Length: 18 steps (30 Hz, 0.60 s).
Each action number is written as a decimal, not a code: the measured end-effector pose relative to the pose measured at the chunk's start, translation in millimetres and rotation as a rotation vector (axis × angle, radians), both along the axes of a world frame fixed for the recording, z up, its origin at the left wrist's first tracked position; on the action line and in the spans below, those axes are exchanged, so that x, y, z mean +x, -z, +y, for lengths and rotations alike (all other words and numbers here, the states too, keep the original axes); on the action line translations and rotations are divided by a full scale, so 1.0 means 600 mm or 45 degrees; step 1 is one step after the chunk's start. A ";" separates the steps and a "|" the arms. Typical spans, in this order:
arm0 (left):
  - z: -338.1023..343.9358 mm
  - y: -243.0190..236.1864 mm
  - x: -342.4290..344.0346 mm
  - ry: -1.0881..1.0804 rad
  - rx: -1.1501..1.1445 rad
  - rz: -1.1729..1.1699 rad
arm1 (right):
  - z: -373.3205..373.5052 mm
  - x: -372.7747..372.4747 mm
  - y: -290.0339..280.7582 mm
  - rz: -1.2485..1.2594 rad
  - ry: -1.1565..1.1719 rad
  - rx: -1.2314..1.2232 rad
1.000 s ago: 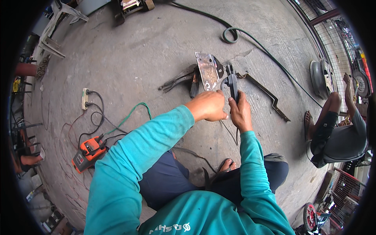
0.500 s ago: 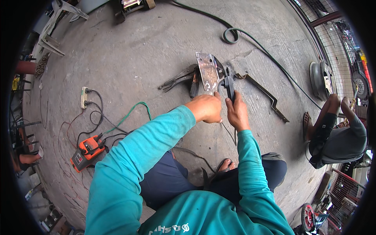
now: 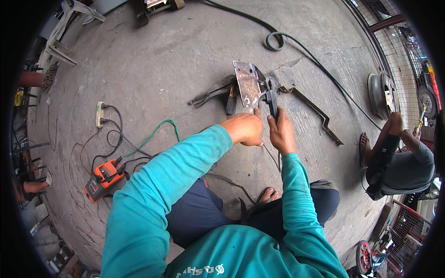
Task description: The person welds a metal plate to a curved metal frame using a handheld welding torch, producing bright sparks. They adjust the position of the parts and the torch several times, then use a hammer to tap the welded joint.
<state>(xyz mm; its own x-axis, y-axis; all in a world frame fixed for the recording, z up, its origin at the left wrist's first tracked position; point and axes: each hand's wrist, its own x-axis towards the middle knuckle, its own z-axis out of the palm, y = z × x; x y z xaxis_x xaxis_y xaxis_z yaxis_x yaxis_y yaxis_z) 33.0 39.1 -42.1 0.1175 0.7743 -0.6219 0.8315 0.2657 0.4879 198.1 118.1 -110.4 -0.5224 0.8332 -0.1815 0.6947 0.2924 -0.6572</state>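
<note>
My right hand (image 3: 282,132) grips a black welding electrode holder (image 3: 272,103), whose jaw end is at the right side of a rusty metal plate (image 3: 247,82) with holes. My left hand (image 3: 245,127) is closed just left of it, index finger raised to the holder's curved lever below the plate; what its fingers hold is hidden. Under and left of the plate lie locking pliers (image 3: 208,95) and a dark metal piece (image 3: 231,105). A bent steel strap (image 3: 320,116) lies to the right, and a thin dark cable hangs below my hands.
An orange welding machine (image 3: 103,180) and power strip (image 3: 100,114) with tangled wires lie left. A co-worker (image 3: 401,169) sits right, beside wheel rims (image 3: 378,92) and a mesh fence (image 3: 389,46). A white chair (image 3: 65,32) stands upper left; a hose (image 3: 315,65) crosses the floor.
My right hand and the holder have shifted slightly left, closer to the plate, and my left hand slightly down. The co-worker's raised arm has come down.
</note>
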 end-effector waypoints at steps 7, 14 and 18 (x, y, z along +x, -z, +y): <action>0.002 -0.003 0.001 -0.009 -0.030 0.010 | 0.002 0.000 0.004 -0.051 -0.021 0.014; 0.002 0.005 -0.001 -0.012 -0.035 -0.012 | 0.000 -0.001 0.000 -0.060 -0.025 0.020; -0.004 0.007 0.001 -0.033 0.080 0.010 | 0.000 0.000 -0.001 -0.080 -0.018 0.023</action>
